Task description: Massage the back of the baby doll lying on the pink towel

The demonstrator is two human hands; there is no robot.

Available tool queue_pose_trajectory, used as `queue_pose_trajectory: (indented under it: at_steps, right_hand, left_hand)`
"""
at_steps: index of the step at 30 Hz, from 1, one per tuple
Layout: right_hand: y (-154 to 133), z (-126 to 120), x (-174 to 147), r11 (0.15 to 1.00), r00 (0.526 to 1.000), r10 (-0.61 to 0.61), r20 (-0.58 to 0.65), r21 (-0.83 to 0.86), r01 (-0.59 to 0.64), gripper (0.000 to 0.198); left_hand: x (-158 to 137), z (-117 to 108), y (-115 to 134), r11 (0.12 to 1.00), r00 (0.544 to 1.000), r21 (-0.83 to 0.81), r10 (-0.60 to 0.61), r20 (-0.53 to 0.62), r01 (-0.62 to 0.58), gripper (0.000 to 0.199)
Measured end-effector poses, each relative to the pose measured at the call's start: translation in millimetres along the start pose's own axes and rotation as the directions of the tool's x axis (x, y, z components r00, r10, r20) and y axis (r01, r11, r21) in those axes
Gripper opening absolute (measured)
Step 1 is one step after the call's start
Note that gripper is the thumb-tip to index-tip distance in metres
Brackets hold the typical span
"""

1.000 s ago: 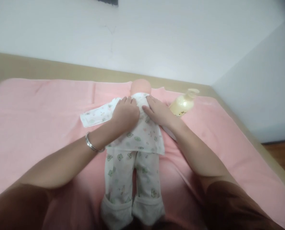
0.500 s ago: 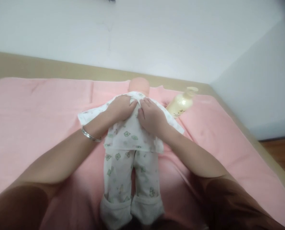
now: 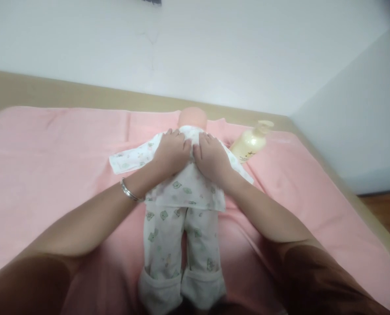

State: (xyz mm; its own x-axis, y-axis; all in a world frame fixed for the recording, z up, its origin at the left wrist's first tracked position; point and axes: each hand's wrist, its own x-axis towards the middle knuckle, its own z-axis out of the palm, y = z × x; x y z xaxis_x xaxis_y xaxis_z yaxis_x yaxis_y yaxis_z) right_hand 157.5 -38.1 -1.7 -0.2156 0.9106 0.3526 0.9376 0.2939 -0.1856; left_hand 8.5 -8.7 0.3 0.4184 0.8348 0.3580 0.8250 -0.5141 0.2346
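Left hand: on shirt, frame centre
Right hand: on shirt, beside it
Both grips: pinched or loose, cannot tell
Bottle: right of centre

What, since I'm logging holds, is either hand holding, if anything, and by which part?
Left hand and right hand lie on the upper part of the shirt; whether either holds it cannot be told.
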Motion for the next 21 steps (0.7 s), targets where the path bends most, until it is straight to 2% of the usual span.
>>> queue_pose_trajectory:
  at_steps: [3, 5, 7, 9, 12, 14, 21]
  right_hand:
    - [-7.9, 3.1, -11.4, 0.999, 0.997, -0.047, -0.057, -0.019, 0.046, 0.052]
    - [-11.1, 3.6, -15.5, 0.998, 0.994, -0.067, -0.086, -0.026, 0.065, 0.054]
    - [-10.7, 1.3, -13.8, 0.996, 0.992, -0.083, -0.093, -0.027, 0.081, 0.052]
    - [-5.6, -3.8, -5.9, 0.996, 0.995, -0.086, -0.050, 0.005, 0.086, 0.047]
    - [9.1, -11.6, 11.1, 0.995, 0.996, -0.011, 0.086, 0.104, 0.002, 0.037]
    - [19.2, -13.1, 19.3, 0.989, 0.990, 0.020, 0.139, 0.140, -0.040, 0.039]
    - [27.0, -1.8, 17.6, 0.995, 0.997, -0.003, 0.073, 0.098, -0.004, 0.051]
  left_hand:
    - [6.5, 1.8, -5.7, 0.988, 0.992, -0.084, -0.127, 0.020, 0.129, 0.034]
    - [6.7, 3.0, -5.7, 0.981, 0.987, -0.111, -0.157, 0.030, 0.160, 0.034]
    - [5.6, 3.8, -4.9, 0.978, 0.987, -0.129, -0.161, 0.025, 0.163, 0.033]
    - [4.8, 4.6, -4.8, 0.974, 0.985, -0.144, -0.171, 0.021, 0.172, 0.032]
    - [5.0, 6.9, -5.6, 0.970, 0.984, -0.162, -0.180, 0.003, 0.178, 0.035]
    - [5.2, 8.7, -6.3, 0.969, 0.983, -0.172, -0.183, -0.011, 0.178, 0.037]
    - [6.2, 7.9, -7.7, 0.971, 0.984, -0.165, -0.178, -0.008, 0.174, 0.039]
